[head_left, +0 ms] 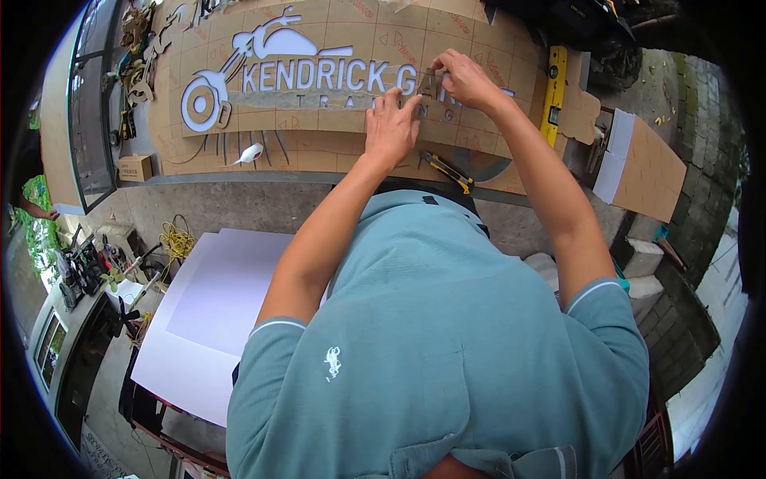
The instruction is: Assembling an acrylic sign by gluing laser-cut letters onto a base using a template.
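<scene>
A sign board [215,48] covered in brown protective paper lies on the table, with a motorcycle outline and rows of letters cut through to white. My right hand [467,80] is closed in a pinch on a small brown letter-shaped cut-out [429,85], held tilted over the row of large letters. Beside it, my left hand [390,129] rests on the board with fingers spread and bent, a fingertip close to the cut-out's lower edge. Whether that fingertip touches the cut-out I cannot tell. My right fingers partly cover the letters to the right.
Near the table's front edge lie a yellow-black utility knife [448,172] and a white teardrop-shaped object [250,153]. A yellow spirit level [554,96] stands along the right side. Brown scraps [140,76] are heaped at the left, behind a small cardboard box [135,168]. White sheets [191,351] lie lower left.
</scene>
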{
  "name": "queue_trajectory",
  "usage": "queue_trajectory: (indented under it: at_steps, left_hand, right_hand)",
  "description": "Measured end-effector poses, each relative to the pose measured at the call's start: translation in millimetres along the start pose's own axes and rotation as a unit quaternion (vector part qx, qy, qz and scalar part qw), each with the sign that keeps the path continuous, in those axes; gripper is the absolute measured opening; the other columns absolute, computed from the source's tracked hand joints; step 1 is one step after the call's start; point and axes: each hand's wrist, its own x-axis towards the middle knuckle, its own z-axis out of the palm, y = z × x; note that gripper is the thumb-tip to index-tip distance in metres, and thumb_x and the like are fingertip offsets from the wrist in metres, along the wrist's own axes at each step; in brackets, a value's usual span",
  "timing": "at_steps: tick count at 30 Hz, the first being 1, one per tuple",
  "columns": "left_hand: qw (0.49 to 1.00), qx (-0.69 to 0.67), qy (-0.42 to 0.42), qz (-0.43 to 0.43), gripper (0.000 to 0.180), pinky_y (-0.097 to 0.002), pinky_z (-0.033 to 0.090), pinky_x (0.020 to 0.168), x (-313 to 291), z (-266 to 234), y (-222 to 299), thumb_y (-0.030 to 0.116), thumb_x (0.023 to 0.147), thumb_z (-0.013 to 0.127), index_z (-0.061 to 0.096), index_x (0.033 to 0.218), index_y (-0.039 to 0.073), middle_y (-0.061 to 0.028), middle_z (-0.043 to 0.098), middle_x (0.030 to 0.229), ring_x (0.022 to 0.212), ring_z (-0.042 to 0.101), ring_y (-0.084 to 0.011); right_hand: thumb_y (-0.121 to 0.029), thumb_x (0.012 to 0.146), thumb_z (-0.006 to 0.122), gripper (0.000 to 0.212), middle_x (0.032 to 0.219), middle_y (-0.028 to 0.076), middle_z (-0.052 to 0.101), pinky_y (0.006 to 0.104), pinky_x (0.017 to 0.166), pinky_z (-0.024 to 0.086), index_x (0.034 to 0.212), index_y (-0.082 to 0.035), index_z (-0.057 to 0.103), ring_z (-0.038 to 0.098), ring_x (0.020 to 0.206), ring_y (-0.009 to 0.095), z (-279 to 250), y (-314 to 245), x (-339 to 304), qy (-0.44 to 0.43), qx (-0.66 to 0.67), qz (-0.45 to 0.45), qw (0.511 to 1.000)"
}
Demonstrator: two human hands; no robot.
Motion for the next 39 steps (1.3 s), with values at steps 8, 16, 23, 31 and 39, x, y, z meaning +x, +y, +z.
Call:
queue_trajectory:
  at_steps: [8,16,23,31,39]
  left_hand:
    - [0.967,-0.223,0.093,-0.08,0.034,-0.0438,0.053,0.093,58.3,19.5,-10.3,0.018,0.091,0.077,0.069,0.123,0.012,-0.0171,0.059,0.117,0.106,0.064,-0.0361]
    - [0.971,-0.206,0.055,-0.11,0.018,-0.0431,0.053,0.091,67.7,16.2,-3.8,0.019,0.091,0.078,0.076,0.106,0.009,-0.0173,0.061,0.109,0.105,0.064,-0.0352]
    - [0.965,-0.257,0.035,-0.043,0.017,-0.0413,0.055,0.083,29.2,-9.9,-7.2,0.019,0.091,0.078,0.075,0.102,0.006,-0.0163,0.064,0.103,0.092,0.068,-0.0324]
    - [0.946,-0.269,-0.058,-0.169,0.021,-0.0403,0.057,0.077,-49.6,-20.3,-39.4,0.019,0.094,0.074,0.073,0.105,0.001,-0.0146,0.076,0.088,0.079,0.073,-0.0298]
    - [0.923,-0.238,0.122,-0.275,0.021,-0.0374,0.058,0.08,-47.9,-39.8,-104.2,0.019,0.092,0.077,0.073,0.103,0.001,-0.0126,0.077,0.089,0.084,0.075,-0.0239]
  right_hand:
    - [0.0,0.083,0.056,0.034,0.118,0.017,0.064,0.0467,0.099,0.051,0.116,-0.003,0.065,0.062,0.114,0.039,-8.4,-15.8,-13.6,0.008,0.042,0.015,0.999]
    - [0.0,0.084,0.057,0.033,0.12,0.018,0.064,0.0461,0.1,0.05,0.116,-0.002,0.066,0.061,0.116,0.04,-11.0,-22.8,-27.4,0.033,0.048,-0.009,0.998]
    - [-0.005,0.091,0.061,0.022,0.105,0.017,0.069,0.0399,0.088,0.055,0.112,-0.001,0.066,0.069,0.099,0.032,-14.8,-29.9,-56.8,0.17,0.171,0.054,0.969]
    - [-0.008,0.096,0.061,0.016,0.1,0.015,0.069,0.0373,0.082,0.055,0.108,0.0,0.067,0.069,0.089,0.026,36.8,-43.8,-119.5,0.08,0.236,0.15,0.957]
    - [-0.007,0.095,0.061,0.016,0.099,0.015,0.068,0.037,0.081,0.054,0.107,0.001,0.066,0.067,0.087,0.025,46.8,-61.6,-113.2,0.036,0.233,0.154,0.959]
